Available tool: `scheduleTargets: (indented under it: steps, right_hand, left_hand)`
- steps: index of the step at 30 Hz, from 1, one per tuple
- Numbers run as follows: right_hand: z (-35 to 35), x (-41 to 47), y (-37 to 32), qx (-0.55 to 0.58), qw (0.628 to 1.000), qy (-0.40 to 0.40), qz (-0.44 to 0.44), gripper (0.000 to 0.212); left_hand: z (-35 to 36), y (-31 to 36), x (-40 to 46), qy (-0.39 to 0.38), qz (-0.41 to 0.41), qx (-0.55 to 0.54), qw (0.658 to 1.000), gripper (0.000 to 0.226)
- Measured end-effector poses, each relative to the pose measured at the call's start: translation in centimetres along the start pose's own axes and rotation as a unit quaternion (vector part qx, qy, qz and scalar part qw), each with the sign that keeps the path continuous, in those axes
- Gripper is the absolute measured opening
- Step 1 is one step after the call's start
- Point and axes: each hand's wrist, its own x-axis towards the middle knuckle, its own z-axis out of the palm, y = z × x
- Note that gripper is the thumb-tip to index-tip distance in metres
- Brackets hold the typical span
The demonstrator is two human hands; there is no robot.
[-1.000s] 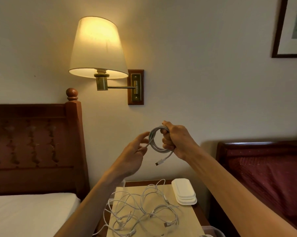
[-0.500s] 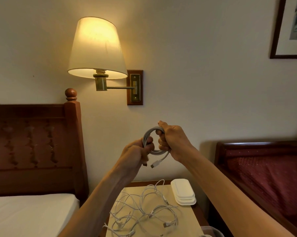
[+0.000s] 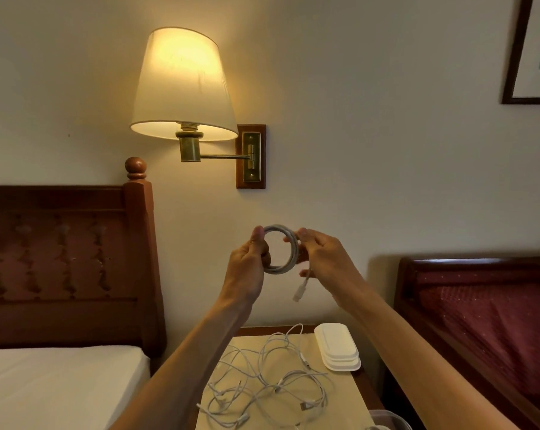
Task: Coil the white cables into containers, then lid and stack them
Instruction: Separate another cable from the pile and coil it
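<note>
Coil of white cable held midair above nightstand, left hand and right hand pinching opposite sides; loose connector end dangling, loops could spring apart if either pinch slackens.

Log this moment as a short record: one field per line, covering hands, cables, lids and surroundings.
left hand: grips left side of coil
right hand: pinches right side of coil
coil: white cable wound in a ring, held in the air, plug end dangling
loose cables: tangled on nightstand
lids: white, stacked at nightstand's far right
container: clear, partly in view at bottom edge
lamp: lit, on wall
beds: one on each side
</note>
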Motion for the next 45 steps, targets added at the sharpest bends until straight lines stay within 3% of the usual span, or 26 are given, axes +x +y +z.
scheduleTargets:
  steps: [4, 8, 11, 14, 18, 21, 23, 29, 33, 36, 45]
  right_hand:
    - [-1.3, -1.0, 1.4, -0.069, 0.997, 0.002, -0.018, 0.013]
    - [-1.9, -1.2, 0.6, 0.151, 0.983, -0.020, 0.097, 0.012]
    - [-1.1, -1.0, 0.4, 0.210, 0.973, 0.031, 0.091, 0.011]
    - [0.4, -1.1, 0.7, 0.102, 0.990, 0.096, 0.010, 0.012]
    - [2.5, -1.8, 1.6, -0.021, 0.988, 0.125, -0.086, 0.008]
    - [3.6, -1.8, 3.2, -0.182, 0.954, 0.171, -0.166, 0.014]
    - [3.5, -1.6, 3.9, -0.199, 0.940, 0.186, -0.208, 0.016]
    - [3.0, -1.5, 3.5, -0.019, 0.967, 0.095, -0.234, 0.016]
    - [1.8, -1.8, 2.6, 0.062, 0.989, 0.037, -0.130, 0.059]
    - [1.1, -1.6, 2.7, 0.067, 0.992, -0.048, -0.093, 0.063]
    - [1.5, -2.0, 3.1, 0.019, 0.995, 0.006, -0.102, 0.047]
  left_hand:
    - [-0.7, -0.7, 0.2, 0.018, -0.007, -0.005, 1.000, 0.048]
    - [-0.7, -2.0, 0.0, 0.018, -0.022, 0.007, 1.000, 0.046]
    - [-0.5, -3.0, 0.0, 0.017, -0.036, 0.005, 0.999, 0.047]
    - [-0.3, -3.5, 0.4, 0.026, -0.040, -0.003, 0.999, 0.049]
    - [-0.4, -3.6, 0.6, 0.036, -0.050, -0.018, 0.998, 0.050]
    - [-0.4, -3.5, 0.3, 0.036, -0.059, -0.032, 0.997, 0.051]
    - [-0.4, -3.3, 0.1, 0.038, -0.063, -0.046, 0.996, 0.051]
    - [-0.3, -2.5, 0.0, 0.039, -0.071, -0.089, 0.993, 0.050]
    - [-0.3, -2.3, 0.2, 0.057, -0.089, -0.111, 0.988, 0.053]
    - [-0.2, -2.3, 0.3, 0.062, -0.095, -0.126, 0.985, 0.052]
    - [-0.2, -2.1, 0.0, 0.034, -0.122, -0.248, 0.960, 0.046]
